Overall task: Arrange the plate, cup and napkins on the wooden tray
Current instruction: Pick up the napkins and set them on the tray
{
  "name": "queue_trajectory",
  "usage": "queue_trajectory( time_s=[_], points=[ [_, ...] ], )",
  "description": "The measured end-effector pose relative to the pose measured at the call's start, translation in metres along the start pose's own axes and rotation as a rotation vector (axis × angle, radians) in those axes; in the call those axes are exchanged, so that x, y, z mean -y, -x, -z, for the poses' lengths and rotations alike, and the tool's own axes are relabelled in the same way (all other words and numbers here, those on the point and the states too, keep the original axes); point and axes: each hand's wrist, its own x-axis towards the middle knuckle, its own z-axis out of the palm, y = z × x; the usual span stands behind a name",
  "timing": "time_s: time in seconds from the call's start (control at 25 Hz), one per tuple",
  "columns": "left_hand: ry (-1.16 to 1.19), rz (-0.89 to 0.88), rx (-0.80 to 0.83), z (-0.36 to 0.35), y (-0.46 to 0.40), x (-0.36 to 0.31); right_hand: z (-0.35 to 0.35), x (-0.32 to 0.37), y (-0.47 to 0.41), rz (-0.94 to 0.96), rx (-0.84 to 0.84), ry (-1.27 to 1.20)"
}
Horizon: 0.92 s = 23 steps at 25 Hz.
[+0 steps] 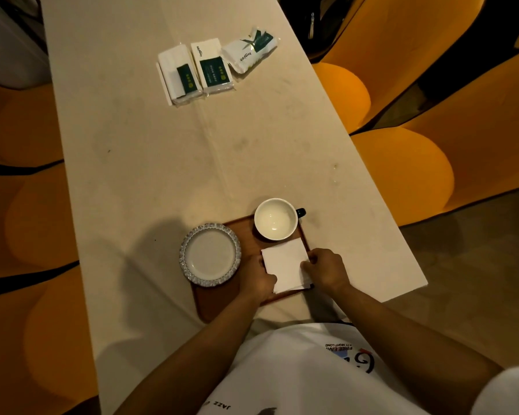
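A brown wooden tray (219, 298) lies near the table's front edge. A grey plate (209, 254) with a patterned rim sits on the tray's left side, overhanging its left edge. A white cup (275, 219) with a dark handle stands empty at the tray's far right corner. Folded white napkins (285, 262) lie on the tray's right side, below the cup. My left hand (259, 278) grips the napkins' left edge, and my right hand (324, 269) pinches their right edge.
Three tissue packs (210, 67) with green labels lie at the far end of the beige table (162, 160). Orange rounded seats (402, 172) flank the table on both sides. The table's right edge runs close to my right hand.
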Motion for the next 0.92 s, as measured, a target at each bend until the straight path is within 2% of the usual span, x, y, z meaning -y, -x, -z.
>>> queue_trajectory(
  time_s=[0.36,0.52,0.6,0.92],
  points=[
    [-0.169,-0.079,-0.021,0.003,-0.008,0.005,0.002,0.002,-0.002,0.022,-0.02,0.141],
    [-0.272,-0.247,-0.077,0.001,0.0,0.006,0.008,0.001,0.005,0.147,-0.092,0.22],
    [-0.325,-0.313,-0.059,-0.001,0.005,0.011,0.007,-0.001,0.008,0.198,-0.071,0.206],
    [-0.338,-0.284,0.015,-0.005,0.009,0.013,0.001,-0.011,0.012,0.192,0.009,0.164]
  ],
)
